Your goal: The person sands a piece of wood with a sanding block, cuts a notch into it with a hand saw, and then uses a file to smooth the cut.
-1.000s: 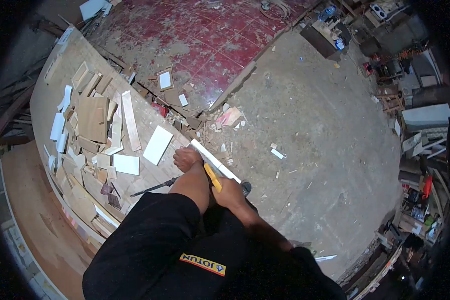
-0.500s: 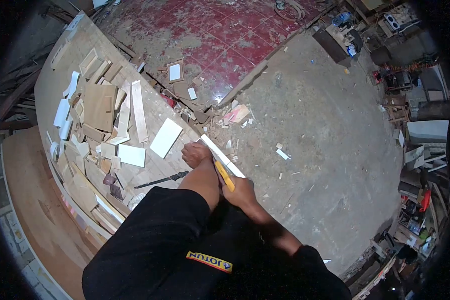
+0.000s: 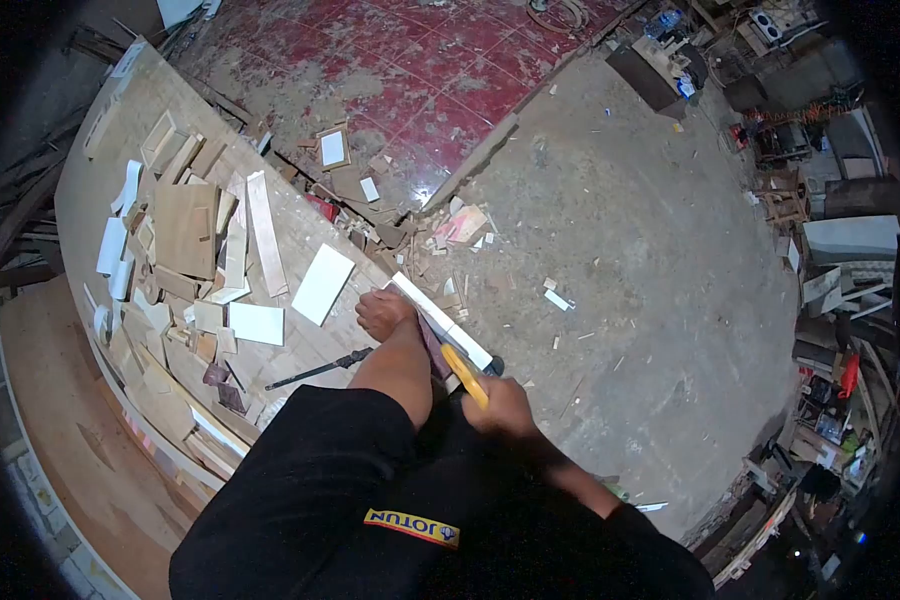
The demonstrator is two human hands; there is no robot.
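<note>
A long white strip of board lies at the edge of the workbench, slanting down to the right. My left hand is closed at its far end, pressing it against the bench; the fingertips are partly hidden. In my right hand is a saw with a yellow handle, gripped near the strip's close end. Its greyish blade runs beside the strip and is mostly hidden. On the bench to the left, a black bar clamp rests near my left forearm.
White panels, wood offcuts and a brown board cover the workbench. Scraps litter the concrete floor beyond its edge. Red tiles lie further off, and piled tools and timber line the right side.
My right hand has drawn the yellow-handled saw back, down and to the right along the strip. My left hand stays at the strip's far end. The whole view has shifted slightly.
</note>
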